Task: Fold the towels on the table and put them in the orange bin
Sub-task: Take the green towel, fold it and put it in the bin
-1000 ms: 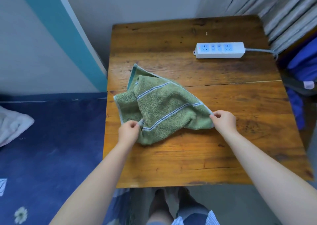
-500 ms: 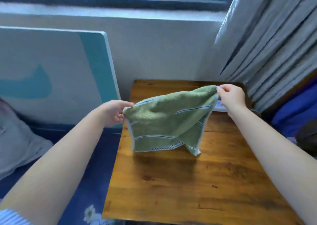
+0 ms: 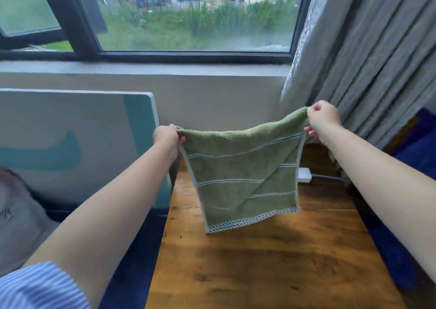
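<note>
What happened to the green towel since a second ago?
The towel went up off the table, where it lay crumpled. Now it hangs opened out in the air, bottom hem clear of the wood. The left hand and right hand rose and spread apart. Each keeps its grip on a top corner.

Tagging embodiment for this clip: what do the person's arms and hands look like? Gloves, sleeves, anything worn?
Two bare hands, left hand and right hand, no gloves, and no rings or watch that I can see. Both forearms are uncovered. A blue-and-white striped sleeve shows on the left upper arm; the right arm's sleeve is out of frame.
</note>
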Tool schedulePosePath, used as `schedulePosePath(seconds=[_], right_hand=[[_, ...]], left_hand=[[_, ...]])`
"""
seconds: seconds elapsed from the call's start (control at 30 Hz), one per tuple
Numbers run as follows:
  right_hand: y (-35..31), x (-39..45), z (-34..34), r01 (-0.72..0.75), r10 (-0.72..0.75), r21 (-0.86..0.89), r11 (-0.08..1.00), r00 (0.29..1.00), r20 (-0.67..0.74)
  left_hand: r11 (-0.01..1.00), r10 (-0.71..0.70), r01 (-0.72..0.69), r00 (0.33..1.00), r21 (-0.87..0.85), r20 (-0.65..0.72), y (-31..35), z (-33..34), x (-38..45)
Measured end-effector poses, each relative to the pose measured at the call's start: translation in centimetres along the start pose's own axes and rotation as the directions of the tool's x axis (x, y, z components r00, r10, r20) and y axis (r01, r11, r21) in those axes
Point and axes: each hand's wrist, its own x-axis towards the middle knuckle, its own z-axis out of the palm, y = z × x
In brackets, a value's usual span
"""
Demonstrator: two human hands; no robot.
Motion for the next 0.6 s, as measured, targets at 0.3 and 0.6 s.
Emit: schedulePosePath(seconds=[0.3,0.6], right_hand=[[-5.4,0.4,-0.4,0.302,-0.330,-0.208,0.930,0.937,-0.116],[9.6,-7.9,4.2,0.300,0.343,-0.793,0.531,0.780,0.524]], left_hand=[[0.708,0.581,-0.535,0.812,0.461,0.051,4.3,1.3,-0.7],[-0.093,-0.137,-0.249,0.962,0.964,0.235,-8.4,-5.6,-1.2]])
